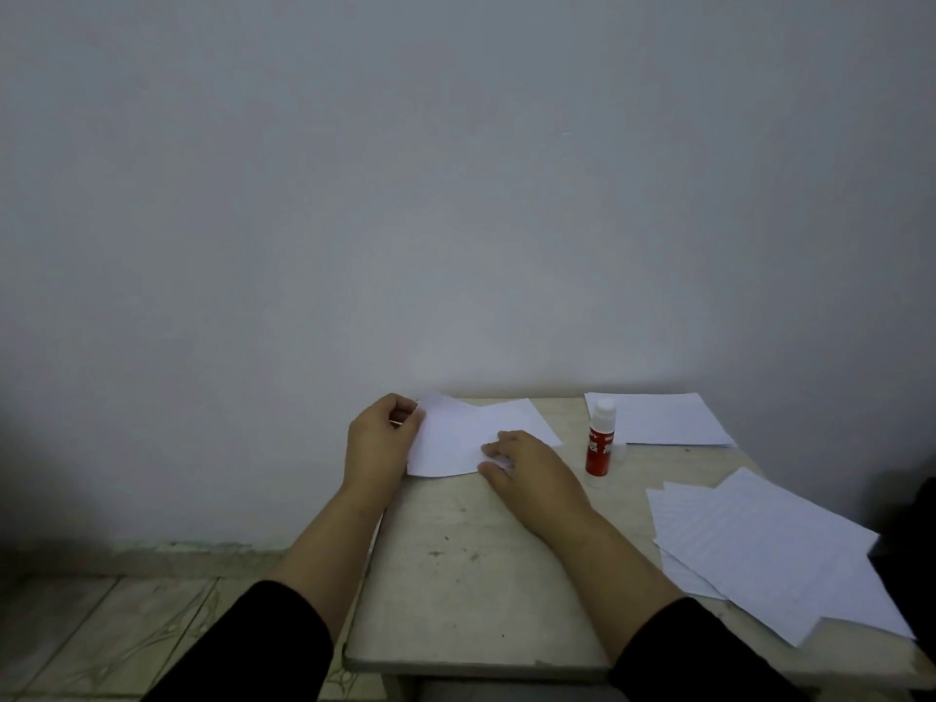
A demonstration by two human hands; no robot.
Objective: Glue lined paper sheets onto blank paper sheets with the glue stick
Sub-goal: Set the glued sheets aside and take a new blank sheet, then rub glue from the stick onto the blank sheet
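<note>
A white paper sheet (451,438) lies at the table's far left corner, overlapping another white sheet (516,418) behind it. My left hand (382,438) pinches the front sheet's left edge, which hangs past the table side. My right hand (521,463) presses flat on its lower right corner. The glue stick (600,438), red with a white cap, stands upright just right of my right hand. A fanned pile of lined sheets (770,549) lies at the right. A stack of blank sheets (663,418) sits at the far right corner.
The small beige table (456,575) stands against a plain grey wall. Its left edge drops to a tiled floor (126,625). A dark object (919,504) shows at the right frame edge beyond the lined pile.
</note>
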